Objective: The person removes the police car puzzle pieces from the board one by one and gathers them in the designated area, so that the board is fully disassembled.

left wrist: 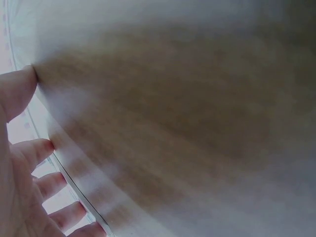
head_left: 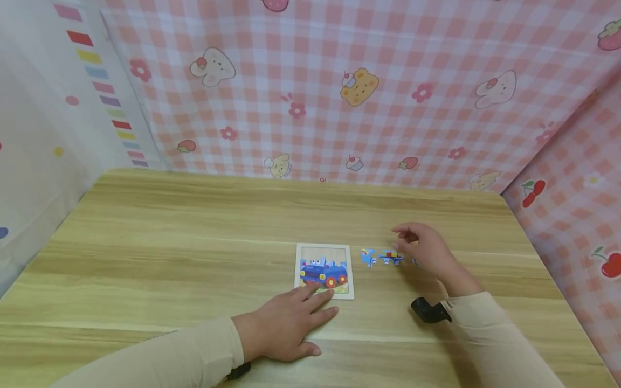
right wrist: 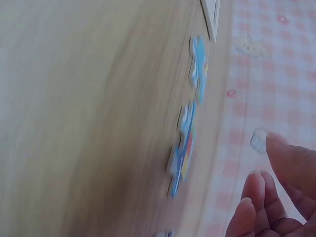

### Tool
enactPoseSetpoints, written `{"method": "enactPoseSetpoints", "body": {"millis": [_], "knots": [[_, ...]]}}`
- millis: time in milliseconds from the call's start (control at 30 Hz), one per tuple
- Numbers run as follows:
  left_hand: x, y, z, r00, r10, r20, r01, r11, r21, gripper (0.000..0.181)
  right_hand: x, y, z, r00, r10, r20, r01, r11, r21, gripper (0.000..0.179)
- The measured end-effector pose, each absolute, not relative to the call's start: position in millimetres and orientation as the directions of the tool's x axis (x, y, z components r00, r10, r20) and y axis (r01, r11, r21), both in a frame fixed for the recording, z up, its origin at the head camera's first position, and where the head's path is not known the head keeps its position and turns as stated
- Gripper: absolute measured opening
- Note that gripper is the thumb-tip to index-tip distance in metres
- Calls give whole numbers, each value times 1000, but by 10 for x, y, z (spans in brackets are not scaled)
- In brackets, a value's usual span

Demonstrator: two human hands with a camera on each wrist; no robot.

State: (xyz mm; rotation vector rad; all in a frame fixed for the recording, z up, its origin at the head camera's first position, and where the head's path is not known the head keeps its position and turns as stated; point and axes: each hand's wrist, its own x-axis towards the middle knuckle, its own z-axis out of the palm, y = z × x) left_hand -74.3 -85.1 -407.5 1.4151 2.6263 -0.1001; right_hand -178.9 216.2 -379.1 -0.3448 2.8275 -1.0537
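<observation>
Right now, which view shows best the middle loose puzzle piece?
The head view: it looks down on the printed face of the middle puzzle piece. The right wrist view shows it nearly edge-on; the left wrist view, not at all.

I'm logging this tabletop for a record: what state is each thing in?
Puzzle board: partly filled; truck picture below, bare strip along the far side.
Loose puzzle pieces: out of the board, lying on the table to its right; the rightmost is partly hidden in the head view.
Left hand: palm down, fingers spread, fingertips over the board's near edge.
Right hand: above the pieces, fingers bent, holding nothing.
Checked curtain: hanging.
</observation>
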Motion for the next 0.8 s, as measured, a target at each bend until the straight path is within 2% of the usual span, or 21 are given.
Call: {"method": "enactPoseSetpoints", "body": {"millis": [300,800], "knots": [[-750,-848,-4083,-543,821,-179,830,556,33,67,-1793,1923,-3821,-959,-284,4,-206,684,-700,30],[-756,-851,-4079,-539,823,-176,831,554,47,66,-1720,1400,-3857,-929,-365,-67,-205,654,-728,28]]}}
